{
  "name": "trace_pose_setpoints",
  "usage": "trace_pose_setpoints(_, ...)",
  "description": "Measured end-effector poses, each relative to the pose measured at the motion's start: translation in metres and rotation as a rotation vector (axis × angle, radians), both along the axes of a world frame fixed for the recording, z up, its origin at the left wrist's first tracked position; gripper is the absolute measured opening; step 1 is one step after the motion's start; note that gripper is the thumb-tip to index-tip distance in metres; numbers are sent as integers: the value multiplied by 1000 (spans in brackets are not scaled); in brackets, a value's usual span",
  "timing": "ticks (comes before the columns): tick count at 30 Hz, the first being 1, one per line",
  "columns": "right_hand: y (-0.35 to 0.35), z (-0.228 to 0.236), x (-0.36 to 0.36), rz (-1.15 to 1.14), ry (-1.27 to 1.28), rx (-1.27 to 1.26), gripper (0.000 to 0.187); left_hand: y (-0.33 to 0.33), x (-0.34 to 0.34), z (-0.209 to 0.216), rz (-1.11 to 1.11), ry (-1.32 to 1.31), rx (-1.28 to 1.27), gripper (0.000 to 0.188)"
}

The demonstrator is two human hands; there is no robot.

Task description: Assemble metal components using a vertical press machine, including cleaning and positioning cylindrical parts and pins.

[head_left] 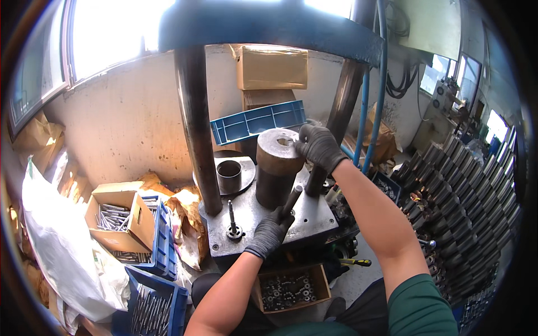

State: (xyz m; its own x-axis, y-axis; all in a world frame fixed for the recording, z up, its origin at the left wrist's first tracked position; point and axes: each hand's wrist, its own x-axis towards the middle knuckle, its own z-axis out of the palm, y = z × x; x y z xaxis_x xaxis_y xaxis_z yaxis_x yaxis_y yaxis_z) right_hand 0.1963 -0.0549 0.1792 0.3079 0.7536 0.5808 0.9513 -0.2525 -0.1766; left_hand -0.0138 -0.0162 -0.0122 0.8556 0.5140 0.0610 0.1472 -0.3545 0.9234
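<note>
So the left hand (pixel 270 231), in a dark knit glove, was wrapped around the lower end of a short dark metal rod (pixel 292 200), which was tilted up and leaned toward the base of the big steel cylinder (pixel 278 165). The right hand (pixel 319 147), gloved too, was laid over the top right edge of that cylinder, fingers curled down on the rim next to the hole in its top; whether anything was actually pinched there couldn't be made out.

The cylinder was stood upright near the middle of the grey press plate (pixel 305 224). A thin upright pin in a small collar (pixel 232 224) was seen at the plate's front left corner, just beside the left hand. Further back left, a short open metal ring (pixel 228 175) was set on a round disc, right behind the left column (pixel 197 129).

Below the plate's front edge, a cardboard box of small dark nuts (pixel 290 288) was parked. Off to the left, another cardboard box of silvery pins (pixel 115 219) was propped on a blue crate (pixel 162 241). Stacks of dark steel parts (pixel 459 196) were piled up on the right.
</note>
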Motion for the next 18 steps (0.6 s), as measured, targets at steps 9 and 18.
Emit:
trace_pose_setpoints(9,-106,-10,-44,175,224,170,27,-8,-4,3,37,59,212,45)
trace_pose_setpoints(18,-358,3,-41,-150,-262,-781,24,-12,-8,-29,20,-255,-18,40)
